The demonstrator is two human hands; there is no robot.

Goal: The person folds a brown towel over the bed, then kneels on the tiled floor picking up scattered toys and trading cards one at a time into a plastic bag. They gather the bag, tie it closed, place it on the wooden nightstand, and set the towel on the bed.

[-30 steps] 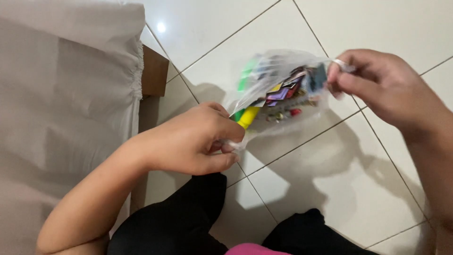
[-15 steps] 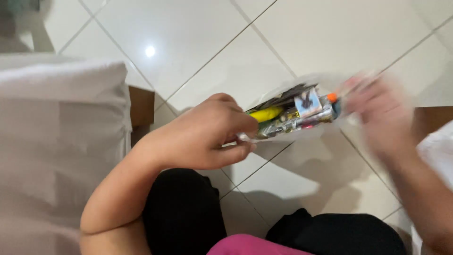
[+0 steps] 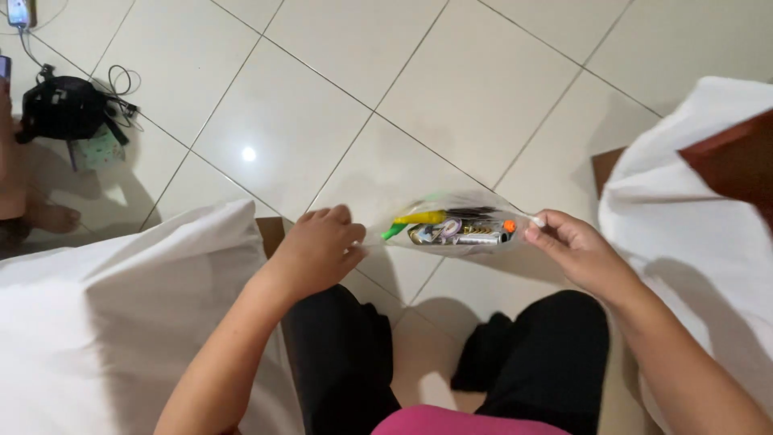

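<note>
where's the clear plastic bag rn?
Head view, centre: the clear plastic bag is stretched between the left hand and right hand, above the white tiled floor, just ahead of the knees.

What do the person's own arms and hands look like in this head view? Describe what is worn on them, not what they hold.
Both forearms are bare to the elbow, with no sleeves in view. The left hand and the right hand wear no gloves, and no rings, watch or bracelets show. Below them, dark trousers cover the legs, and a pink garment shows at the bottom edge.
</note>
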